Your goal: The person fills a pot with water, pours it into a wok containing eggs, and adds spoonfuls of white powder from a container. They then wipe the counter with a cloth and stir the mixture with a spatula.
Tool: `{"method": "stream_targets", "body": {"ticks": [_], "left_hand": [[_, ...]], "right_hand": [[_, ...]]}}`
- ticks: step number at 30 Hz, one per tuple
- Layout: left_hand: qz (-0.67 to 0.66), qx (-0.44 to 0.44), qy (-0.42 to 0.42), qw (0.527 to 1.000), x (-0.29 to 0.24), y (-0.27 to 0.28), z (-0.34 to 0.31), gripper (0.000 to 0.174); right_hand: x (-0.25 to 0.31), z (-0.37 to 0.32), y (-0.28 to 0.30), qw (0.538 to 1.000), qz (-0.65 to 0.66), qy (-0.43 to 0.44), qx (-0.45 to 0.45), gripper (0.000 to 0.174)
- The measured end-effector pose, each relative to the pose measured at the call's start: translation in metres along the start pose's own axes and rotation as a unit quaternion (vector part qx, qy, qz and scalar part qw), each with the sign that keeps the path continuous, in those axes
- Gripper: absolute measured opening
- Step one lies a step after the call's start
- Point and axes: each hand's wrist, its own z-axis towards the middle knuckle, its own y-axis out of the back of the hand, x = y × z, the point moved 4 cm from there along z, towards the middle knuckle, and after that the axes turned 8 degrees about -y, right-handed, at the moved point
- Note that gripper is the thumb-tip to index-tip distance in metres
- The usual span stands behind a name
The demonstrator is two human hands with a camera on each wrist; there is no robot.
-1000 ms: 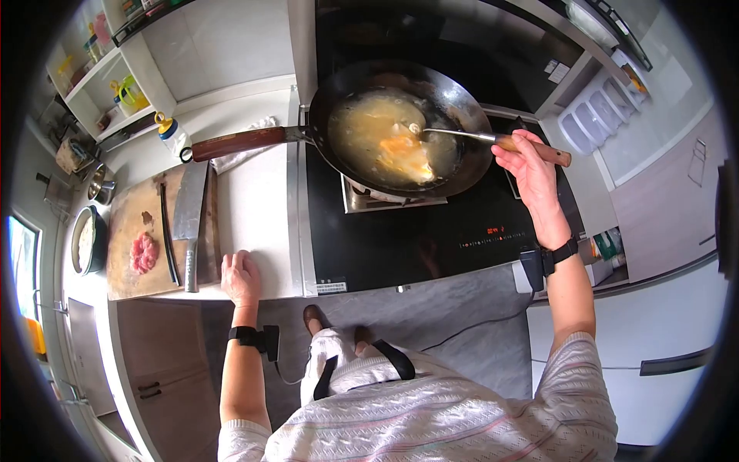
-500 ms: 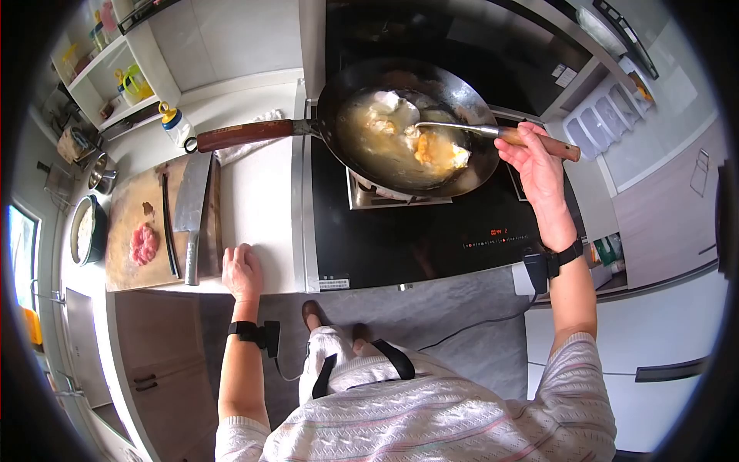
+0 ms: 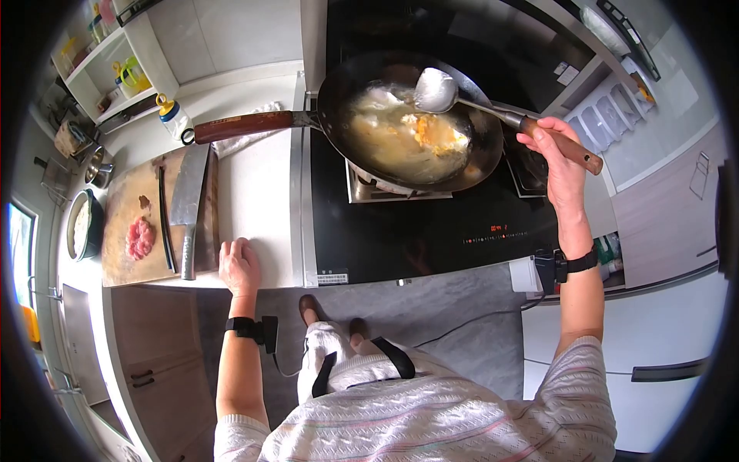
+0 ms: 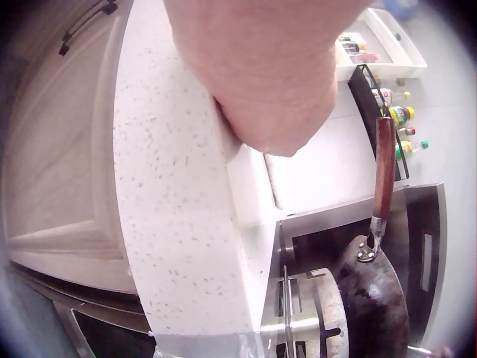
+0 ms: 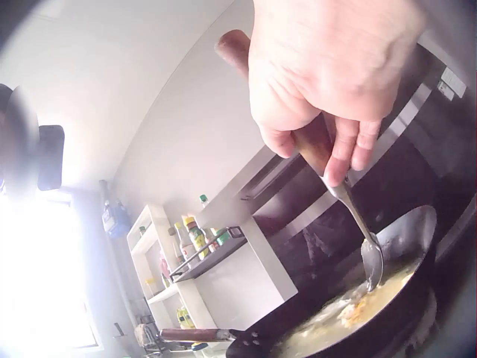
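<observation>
My right hand (image 3: 566,173) grips the wooden handle of a metal ladle (image 3: 436,91). The ladle's rounded head is raised over the far side of a dark wok (image 3: 493,146). Inside the wok lie cloudy yellowish liquid and pieces of egg (image 3: 439,135), white with orange-yolk patches. In the right wrist view the thumb and fingers close round the handle (image 5: 313,142), with the ladle head near the wok wall. My left hand (image 3: 240,266) rests, fingers loosely bent, at the counter's front edge beside the cutting board (image 3: 123,246), holding nothing.
On the board lie a cleaver (image 3: 188,200), dark chopsticks (image 3: 163,208) and raw meat (image 3: 140,239). The wok's wooden handle (image 3: 242,128) juts left over the counter. A pot (image 3: 94,231) and yellow-capped bottle (image 3: 174,119) stand nearby. The cooktop (image 3: 431,239) display is lit red.
The ladle's head has come up out of the liquid toward the wok's far side. My right hand has moved right with it. The egg has shifted and broken up; the left hand stays put.
</observation>
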Motion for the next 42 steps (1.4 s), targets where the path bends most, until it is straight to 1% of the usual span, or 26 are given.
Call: {"method": "stream_targets", "body": {"ticks": [6,9,11,14,17,24,27,29,30,32,33,35,40,42], "left_hand": [[-0.001,-0.007,-0.003,1.0,0.001,-0.001,0.0,0.008],[-0.001,-0.004,0.002,1.0,-0.001,0.0,0.001,0.008],[-0.001,-0.002,0.002,1.0,0.0,0.0,0.001,0.008],[-0.001,0.001,0.003,1.0,0.0,0.0,0.0,0.008],[-0.002,-0.002,0.001,1.0,-0.001,0.001,0.0,0.009],[-0.002,-0.005,-0.004,1.0,0.002,-0.002,0.0,0.009],[0.001,-0.011,-0.01,1.0,0.001,-0.001,0.0,0.009],[-0.001,-0.013,-0.01,1.0,0.002,-0.001,-0.001,0.009],[-0.002,-0.014,-0.01,1.0,0.002,-0.001,-0.001,0.009],[-0.001,-0.01,-0.01,1.0,0.002,-0.001,0.0,0.009],[0.001,-0.007,-0.009,1.0,0.002,-0.001,0.0,0.009],[0.001,-0.007,-0.007,1.0,0.001,-0.001,0.0,0.009],[-0.005,-0.013,-0.005,1.0,0.003,-0.002,-0.001,0.009],[0.006,-0.002,-0.006,1.0,0.003,-0.003,-0.001,0.009]], "right_hand": [[-0.005,-0.001,0.019,1.0,-0.023,0.003,-0.011,0.018],[-0.007,-0.005,0.023,0.999,-0.025,-0.015,-0.02,0.018],[-0.008,-0.009,0.023,0.998,-0.046,-0.042,-0.024,0.019],[-0.01,-0.013,0.023,0.997,-0.043,-0.052,-0.036,0.02],[-0.009,-0.017,0.024,0.996,-0.033,-0.068,-0.038,0.019],[0.001,-0.026,0.022,0.997,-0.023,-0.071,-0.018,0.019],[0.01,-0.03,0.019,0.998,-0.03,-0.061,-0.006,0.019],[0.018,-0.033,0.014,0.999,-0.038,-0.019,0.001,0.017],[0.02,-0.035,0.012,0.999,-0.038,-0.019,0.001,0.017],[0.029,-0.038,0.003,0.996,-0.083,0.025,0.017,0.016],[0.031,-0.039,0.001,0.996,-0.083,0.025,0.017,0.016],[0.037,-0.043,-0.003,0.991,-0.129,0.046,0.009,0.014],[0.043,-0.046,-0.008,0.988,-0.139,0.061,0.016,0.015],[0.047,-0.046,-0.011,0.988,-0.139,0.069,0.019,0.015]]}}
